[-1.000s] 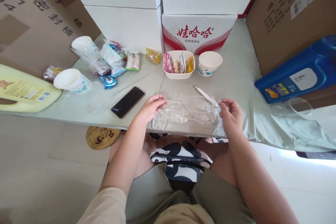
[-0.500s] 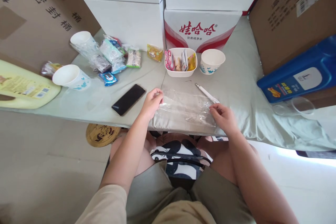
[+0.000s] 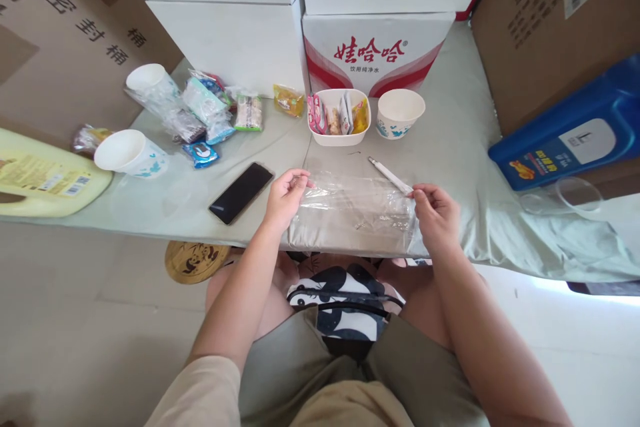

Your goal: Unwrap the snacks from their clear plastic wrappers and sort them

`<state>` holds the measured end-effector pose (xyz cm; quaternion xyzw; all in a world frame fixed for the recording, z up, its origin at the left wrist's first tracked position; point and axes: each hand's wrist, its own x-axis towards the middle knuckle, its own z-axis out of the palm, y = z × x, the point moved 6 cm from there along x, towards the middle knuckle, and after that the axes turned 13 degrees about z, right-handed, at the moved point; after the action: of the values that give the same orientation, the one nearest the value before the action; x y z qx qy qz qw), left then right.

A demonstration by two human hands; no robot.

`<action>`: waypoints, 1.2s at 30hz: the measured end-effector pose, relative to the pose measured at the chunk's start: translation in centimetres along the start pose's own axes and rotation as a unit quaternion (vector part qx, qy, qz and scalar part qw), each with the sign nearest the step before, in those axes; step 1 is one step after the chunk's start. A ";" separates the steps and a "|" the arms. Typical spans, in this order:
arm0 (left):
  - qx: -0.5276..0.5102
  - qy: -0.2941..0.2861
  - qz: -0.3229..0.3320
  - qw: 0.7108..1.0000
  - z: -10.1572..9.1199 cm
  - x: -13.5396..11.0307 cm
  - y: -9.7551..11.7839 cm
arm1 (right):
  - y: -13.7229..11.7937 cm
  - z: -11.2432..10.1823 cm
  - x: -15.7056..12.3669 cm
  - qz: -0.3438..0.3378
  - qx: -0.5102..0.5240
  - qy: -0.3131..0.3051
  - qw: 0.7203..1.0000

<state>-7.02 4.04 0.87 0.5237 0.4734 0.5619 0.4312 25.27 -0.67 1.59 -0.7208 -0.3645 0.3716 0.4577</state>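
A clear plastic sheet [image 3: 357,208] lies wrinkled on the cloth-covered table [image 3: 450,147] at its front edge. My left hand [image 3: 284,199] pinches the sheet's far left corner. My right hand [image 3: 436,215] pinches its far right corner, beside the tip of a white pen [image 3: 391,177]. Both hands are closed on the plastic. Behind the sheet stand a white tray [image 3: 339,139] holding small snack packets and a white paper cup [image 3: 399,113].
A black phone [image 3: 241,192] lies left of my left hand. Further left are a paper cup [image 3: 131,153], loose snack packets [image 3: 210,113], another cup [image 3: 150,83] and a yellow jug [image 3: 47,177]. A blue jug [image 3: 570,130] lies right. Cardboard boxes [image 3: 375,47] stand behind.
My right hand slid inward along the sheet, then back out and up to its far right corner. The left hand stayed at the left corner. The plastic looks flatter.
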 end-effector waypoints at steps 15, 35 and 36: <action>0.221 0.022 0.104 0.969 0.0 2.6 0.4 | -3.1 4.5 -6.6 -0.454 -0.268 -0.045 0.849; 0.457 -0.146 0.110 0.871 2.1 0.9 -0.3 | -1.1 7.1 -9.3 -0.317 -0.507 -0.087 0.797; 0.449 -0.155 0.115 0.872 2.3 0.8 -0.3 | -1.3 6.9 -10.0 -0.318 -0.514 -0.095 0.791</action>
<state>-4.76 5.03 0.72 0.7921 0.5383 0.2460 0.1494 14.43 -6.24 2.77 -0.6543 -0.7518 0.0294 0.0757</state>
